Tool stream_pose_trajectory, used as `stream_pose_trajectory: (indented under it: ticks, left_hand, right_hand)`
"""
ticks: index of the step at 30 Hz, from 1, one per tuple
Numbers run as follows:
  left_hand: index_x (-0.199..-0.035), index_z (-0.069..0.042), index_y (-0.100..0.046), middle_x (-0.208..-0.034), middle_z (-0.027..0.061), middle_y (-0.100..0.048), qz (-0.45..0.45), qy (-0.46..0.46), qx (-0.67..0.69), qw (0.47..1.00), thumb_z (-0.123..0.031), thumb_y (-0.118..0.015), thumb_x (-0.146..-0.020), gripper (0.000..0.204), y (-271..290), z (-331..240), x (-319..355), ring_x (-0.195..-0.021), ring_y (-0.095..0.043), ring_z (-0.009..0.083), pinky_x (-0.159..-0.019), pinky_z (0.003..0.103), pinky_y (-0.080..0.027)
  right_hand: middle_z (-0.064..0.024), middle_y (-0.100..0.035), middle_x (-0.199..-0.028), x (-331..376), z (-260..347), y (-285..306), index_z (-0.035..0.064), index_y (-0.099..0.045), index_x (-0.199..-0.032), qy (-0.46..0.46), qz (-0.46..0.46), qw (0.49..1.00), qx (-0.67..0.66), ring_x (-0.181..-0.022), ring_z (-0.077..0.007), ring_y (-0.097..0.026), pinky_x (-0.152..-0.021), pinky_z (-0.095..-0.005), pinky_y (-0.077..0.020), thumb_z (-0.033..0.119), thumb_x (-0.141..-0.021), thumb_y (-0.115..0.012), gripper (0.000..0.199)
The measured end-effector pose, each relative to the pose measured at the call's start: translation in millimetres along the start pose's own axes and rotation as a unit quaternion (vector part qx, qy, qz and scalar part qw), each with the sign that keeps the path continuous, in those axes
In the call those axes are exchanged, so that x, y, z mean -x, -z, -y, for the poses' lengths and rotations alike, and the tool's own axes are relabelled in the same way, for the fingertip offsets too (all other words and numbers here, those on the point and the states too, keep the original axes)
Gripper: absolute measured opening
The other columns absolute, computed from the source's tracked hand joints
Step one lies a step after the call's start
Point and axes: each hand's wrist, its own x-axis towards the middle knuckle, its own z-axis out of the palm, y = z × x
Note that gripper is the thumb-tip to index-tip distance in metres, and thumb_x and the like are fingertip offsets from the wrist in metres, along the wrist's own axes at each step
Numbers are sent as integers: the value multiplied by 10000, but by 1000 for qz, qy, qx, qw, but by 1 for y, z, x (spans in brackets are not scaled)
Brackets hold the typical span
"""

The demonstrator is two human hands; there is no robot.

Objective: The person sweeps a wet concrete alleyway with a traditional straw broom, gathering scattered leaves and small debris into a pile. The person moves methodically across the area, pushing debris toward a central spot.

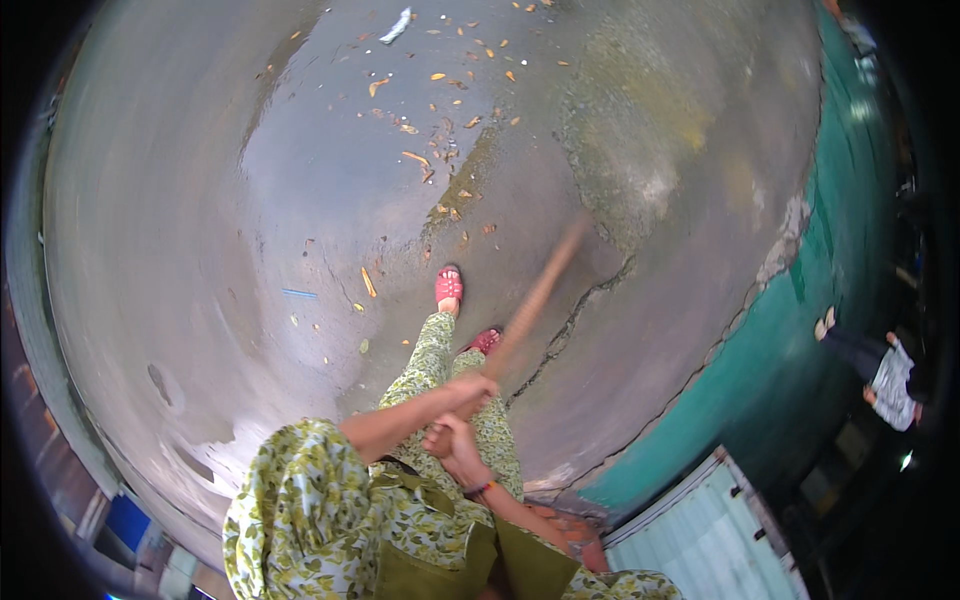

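Observation:
Both my hands grip a long brown stick [535, 305], which slants out ahead and to the right over the concrete ground [380, 200]. It is smeared by motion, so I cannot make out whether it is one rod or a bundle. My left hand [468, 392] is closed round it, nearer the ground end. My right hand [458, 447], with a coloured band at the wrist, is closed close behind, near my body. Several yellow and brown leaves [470, 122] lie scattered ahead on the wet ground, apart from the stick.
My feet in red sandals [449, 285] stand below. A blue strip [300, 294] and a crumpled whitish scrap [396, 26] lie on the ground. A crack [572, 322] runs to the right. Beyond are a green-painted strip [690, 400], a pale panel [690, 540] and another person [890, 380].

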Motion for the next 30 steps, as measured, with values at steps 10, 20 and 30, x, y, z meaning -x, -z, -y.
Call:
stream_pose_trajectory:
  ticks: [10, 20, 30]
  left_hand:
    - [-779, 56, -549, -604, 87, -592, -290, -250, -6, 924, -110, -660, -689, 220, 116, -131, 32, -479, -575, 163, -455, 288, -491]
    - [-615, -23, -548, -521, 57, -538, -107, -277, 170, 940, -90, -612, -665, 105, 83, -182, 25, -422, -522, 154, -421, 288, -456]
    - [-867, -58, -398, -584, 71, -467, -419, -186, 604, 652, -6, -521, -743, 183, -28, -57, 61, -438, -486, 187, -383, 337, -441]
  right_hand:
    - [-31, -448, -541, -58, 40, -117, 69, -482, -688, -25, 195, 969, 153, -460, -172, -509, -430, -338, -430, 81, -748, -564, 103]
    - [-49, -505, -562, -65, 120, -128, 49, -514, -702, -62, 103, 946, 302, -462, -172, -518, -445, -317, -460, 115, -770, -567, 108]
    - [-58, -509, -556, -12, 173, -76, 26, -490, -740, -376, 111, 665, 635, -397, -178, -527, -355, -331, -452, 98, -760, -591, 126]
